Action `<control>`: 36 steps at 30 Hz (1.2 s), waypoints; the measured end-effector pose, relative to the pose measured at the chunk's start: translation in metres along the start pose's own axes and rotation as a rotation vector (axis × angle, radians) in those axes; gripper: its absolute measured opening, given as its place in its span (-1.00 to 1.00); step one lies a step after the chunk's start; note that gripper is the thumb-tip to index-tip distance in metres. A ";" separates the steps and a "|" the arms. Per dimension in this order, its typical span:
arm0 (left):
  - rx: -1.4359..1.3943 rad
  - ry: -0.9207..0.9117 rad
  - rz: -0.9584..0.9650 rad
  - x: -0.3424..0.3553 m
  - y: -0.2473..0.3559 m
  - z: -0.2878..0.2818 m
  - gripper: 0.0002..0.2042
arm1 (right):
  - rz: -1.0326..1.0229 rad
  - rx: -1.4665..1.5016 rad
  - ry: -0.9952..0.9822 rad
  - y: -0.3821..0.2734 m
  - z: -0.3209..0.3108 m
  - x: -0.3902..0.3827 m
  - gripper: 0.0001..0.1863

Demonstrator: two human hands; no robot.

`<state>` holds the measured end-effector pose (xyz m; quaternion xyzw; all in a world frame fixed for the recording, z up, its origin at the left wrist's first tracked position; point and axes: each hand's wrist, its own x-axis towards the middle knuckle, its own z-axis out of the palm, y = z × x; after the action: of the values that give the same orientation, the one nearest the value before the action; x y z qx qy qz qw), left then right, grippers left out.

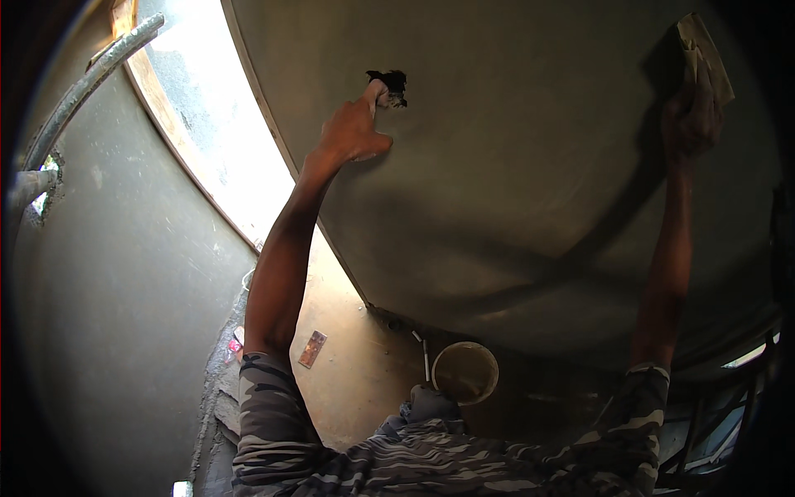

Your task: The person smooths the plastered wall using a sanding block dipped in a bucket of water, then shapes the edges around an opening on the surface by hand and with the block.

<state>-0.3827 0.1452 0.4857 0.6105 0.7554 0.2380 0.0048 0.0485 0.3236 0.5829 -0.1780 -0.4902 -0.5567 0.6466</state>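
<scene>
Up at the grey plastered wall (513,166), my left hand (352,132) has a finger reaching to the left edge of a ragged dark hole (392,81). The thumb stands apart from that finger, and nothing shows in this hand. How deep the fingertip goes is hidden. Far to the right, my right arm is raised too. My right hand (696,120) is closed on a flat tan rectangular pad (704,54), held up against or very near the wall. Its exact material cannot be made out. The arm's shadow falls across the plaster.
A bright doorway opening (207,91) with a wooden frame lies left. A grey pole (99,70) slants at upper left beside another plastered wall (116,273). Below are a round bucket (466,373), a reddish-brown flat piece (312,349) on the floor, and rubble (225,406).
</scene>
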 end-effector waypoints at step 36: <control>-1.331 0.643 0.013 0.016 0.022 0.080 -0.83 | -0.009 -0.086 -0.053 -0.006 -0.006 0.003 -0.71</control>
<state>-0.3428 0.1912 0.4274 0.3829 0.4118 0.8129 0.1513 0.0450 0.3156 0.5803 -0.2181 -0.4838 -0.5751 0.6226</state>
